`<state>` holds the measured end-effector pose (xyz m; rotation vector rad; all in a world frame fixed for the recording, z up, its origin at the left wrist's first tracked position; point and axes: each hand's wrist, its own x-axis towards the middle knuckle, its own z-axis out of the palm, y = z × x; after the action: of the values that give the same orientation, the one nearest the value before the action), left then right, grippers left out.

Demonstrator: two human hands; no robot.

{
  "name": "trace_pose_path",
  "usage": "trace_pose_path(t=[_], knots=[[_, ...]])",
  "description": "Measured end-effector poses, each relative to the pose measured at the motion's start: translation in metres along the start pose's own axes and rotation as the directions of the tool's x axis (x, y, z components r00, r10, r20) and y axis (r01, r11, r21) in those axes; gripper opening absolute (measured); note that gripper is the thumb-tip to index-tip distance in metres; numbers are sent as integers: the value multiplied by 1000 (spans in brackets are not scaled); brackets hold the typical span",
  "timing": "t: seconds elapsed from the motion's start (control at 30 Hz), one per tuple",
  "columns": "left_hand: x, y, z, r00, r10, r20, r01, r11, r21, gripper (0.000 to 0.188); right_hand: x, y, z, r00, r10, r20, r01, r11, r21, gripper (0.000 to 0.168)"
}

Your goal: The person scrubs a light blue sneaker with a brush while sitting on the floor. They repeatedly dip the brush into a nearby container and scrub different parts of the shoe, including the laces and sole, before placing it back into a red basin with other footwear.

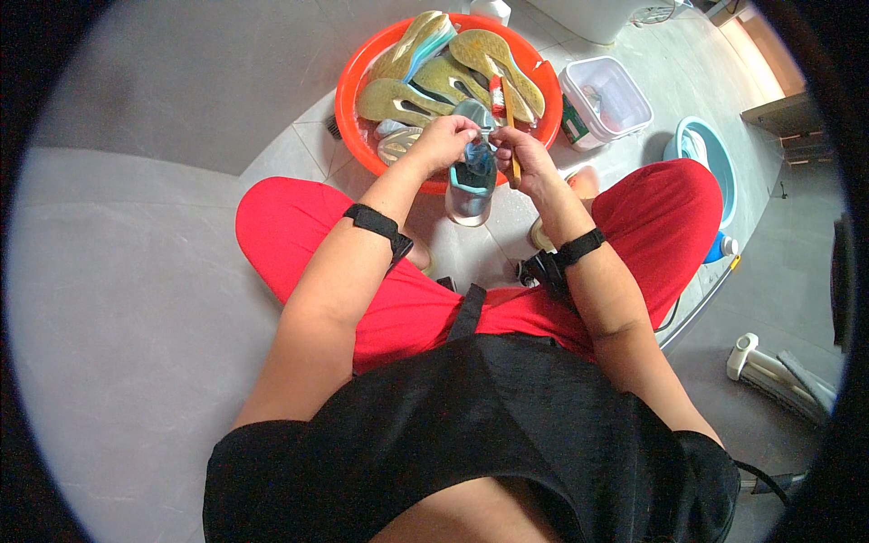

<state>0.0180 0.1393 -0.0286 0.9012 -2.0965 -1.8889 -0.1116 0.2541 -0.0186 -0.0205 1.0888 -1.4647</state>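
Note:
A grey-blue shoe (473,197) lies over the near rim of a red-orange plastic basin (347,115), its heel towards me. My left hand (448,141) pinches the upper part of this shoe near its laces. My right hand (521,155) is closed around the wooden handle of a scrubbing brush (509,112), its red and white bristles raised over the basin, while the fingertips also touch the shoe. Several more shoes with yellowish soles (397,100) lie upside down in the basin, in what looks like sudsy water.
Right of the basin stands a clear plastic tub (614,102). Farther right is a light blue basin (726,183) with a pale item inside. A blue bottle with a white cap (721,248) lies beyond my right knee. A white-handled cleaning tool (774,373) lies on the right. A white container (490,10) stands behind the basin.

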Motion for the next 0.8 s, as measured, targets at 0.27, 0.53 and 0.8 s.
trace_pose_path(t=[0.27, 0.53, 0.8], knots=[[-4, 9, -4, 998, -67, -11, 57, 916, -397, 17, -2, 1, 1, 993, -105, -61, 98, 991, -94, 18], [-7, 9, -10, 998, -26, 59, 51, 887, -459, 25, -9, 2, 12, 954, -271, 131, 300, 819, -489, 20], [-13, 22, -34, 916, -164, -365, -80, 820, -567, 24, 7, -21, -20, 895, -392, -213, 335, 906, -261, 7]])
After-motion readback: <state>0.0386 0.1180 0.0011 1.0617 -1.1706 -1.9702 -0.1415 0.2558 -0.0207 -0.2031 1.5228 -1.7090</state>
